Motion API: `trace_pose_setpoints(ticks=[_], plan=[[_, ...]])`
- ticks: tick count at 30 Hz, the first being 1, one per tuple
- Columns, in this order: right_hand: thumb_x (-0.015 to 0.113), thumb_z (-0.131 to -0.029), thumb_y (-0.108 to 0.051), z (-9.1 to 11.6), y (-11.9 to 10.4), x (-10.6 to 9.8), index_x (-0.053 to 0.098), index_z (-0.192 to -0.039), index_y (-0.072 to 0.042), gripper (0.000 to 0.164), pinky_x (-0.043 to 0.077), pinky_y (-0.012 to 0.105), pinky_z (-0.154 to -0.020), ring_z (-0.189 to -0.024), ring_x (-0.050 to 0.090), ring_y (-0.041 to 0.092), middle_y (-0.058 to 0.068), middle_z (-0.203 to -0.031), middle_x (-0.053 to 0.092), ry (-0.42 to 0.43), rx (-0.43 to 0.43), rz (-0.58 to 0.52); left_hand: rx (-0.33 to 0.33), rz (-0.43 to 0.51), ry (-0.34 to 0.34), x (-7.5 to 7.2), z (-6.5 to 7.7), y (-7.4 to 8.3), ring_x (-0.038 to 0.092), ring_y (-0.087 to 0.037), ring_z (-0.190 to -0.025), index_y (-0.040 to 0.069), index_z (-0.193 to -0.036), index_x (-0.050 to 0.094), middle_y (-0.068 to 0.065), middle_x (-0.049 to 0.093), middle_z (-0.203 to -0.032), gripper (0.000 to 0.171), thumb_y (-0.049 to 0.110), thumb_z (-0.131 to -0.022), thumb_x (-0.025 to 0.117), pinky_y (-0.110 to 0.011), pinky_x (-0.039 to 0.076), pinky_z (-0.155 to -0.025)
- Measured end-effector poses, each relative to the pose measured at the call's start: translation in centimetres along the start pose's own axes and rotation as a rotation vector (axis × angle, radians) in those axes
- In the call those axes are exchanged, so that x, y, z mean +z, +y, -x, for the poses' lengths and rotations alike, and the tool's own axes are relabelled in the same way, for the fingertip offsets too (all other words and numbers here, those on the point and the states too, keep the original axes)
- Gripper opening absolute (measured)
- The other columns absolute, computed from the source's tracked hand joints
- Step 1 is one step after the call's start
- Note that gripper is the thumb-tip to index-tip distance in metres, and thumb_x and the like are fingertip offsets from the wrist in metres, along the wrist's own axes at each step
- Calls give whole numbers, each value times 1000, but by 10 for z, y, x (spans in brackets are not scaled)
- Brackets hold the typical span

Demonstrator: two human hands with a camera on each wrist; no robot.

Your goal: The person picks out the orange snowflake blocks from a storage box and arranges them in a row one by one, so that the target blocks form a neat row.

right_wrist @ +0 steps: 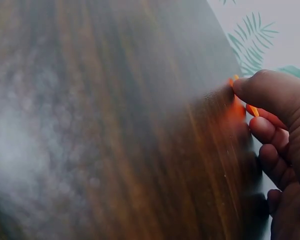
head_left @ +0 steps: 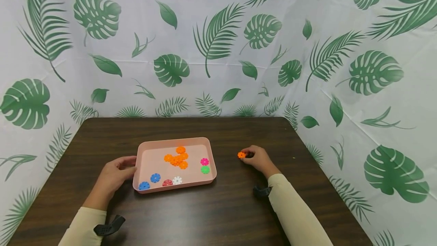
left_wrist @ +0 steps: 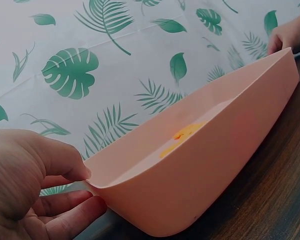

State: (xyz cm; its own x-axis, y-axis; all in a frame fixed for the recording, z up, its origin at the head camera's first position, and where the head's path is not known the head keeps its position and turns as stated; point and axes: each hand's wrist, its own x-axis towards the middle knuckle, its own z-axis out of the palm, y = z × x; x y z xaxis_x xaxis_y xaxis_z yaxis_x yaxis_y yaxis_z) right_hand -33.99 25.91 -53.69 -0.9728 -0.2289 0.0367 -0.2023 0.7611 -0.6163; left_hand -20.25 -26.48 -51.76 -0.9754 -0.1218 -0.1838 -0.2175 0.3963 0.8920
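A pink tray lies on the table, and my left hand grips its left rim. In the left wrist view the left hand has one finger at the top of the tray's rim and others against the outer wall. To the right of the tray, my right hand pinches an orange snowflake disc just over the table. The right wrist view shows the right hand with that disc's edge between thumb and fingers. Several orange discs form a cluster in the tray.
Also in the tray are two blue discs, a red disc, a white disc, a pink disc and a green disc. The dark wooden table meets a leaf-patterned cloth at the back and right.
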Motion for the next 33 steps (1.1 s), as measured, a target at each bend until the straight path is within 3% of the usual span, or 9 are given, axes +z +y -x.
trace_pose_setpoints(ticks=[12,23,33], plan=[[83,-88,-20,0,2,-1,76,-122,-11,36,54,46,-89,-93,60,21,1,-104,67,2,-16,25,-1,7,7,0,0,1,55,-42,-128,2,-149,52,-27,55,-145,61,28,-98,72,-58,48,-107],[83,-88,-20,0,2,0,76,-122,-13,36,52,44,-89,-93,57,22,0,-102,65,1,5,-2,-29,14,-6,-1,1,2,50,-45,-134,5,-151,50,-26,52,-149,64,31,-97,73,-62,43,-110],[84,-88,-24,0,-1,-7,77,-119,-13,34,54,45,-87,-95,60,24,4,-105,68,6,27,-73,-11,11,2,0,1,3,52,-45,-132,3,-149,51,-27,54,-147,61,29,-98,71,-59,46,-108]])
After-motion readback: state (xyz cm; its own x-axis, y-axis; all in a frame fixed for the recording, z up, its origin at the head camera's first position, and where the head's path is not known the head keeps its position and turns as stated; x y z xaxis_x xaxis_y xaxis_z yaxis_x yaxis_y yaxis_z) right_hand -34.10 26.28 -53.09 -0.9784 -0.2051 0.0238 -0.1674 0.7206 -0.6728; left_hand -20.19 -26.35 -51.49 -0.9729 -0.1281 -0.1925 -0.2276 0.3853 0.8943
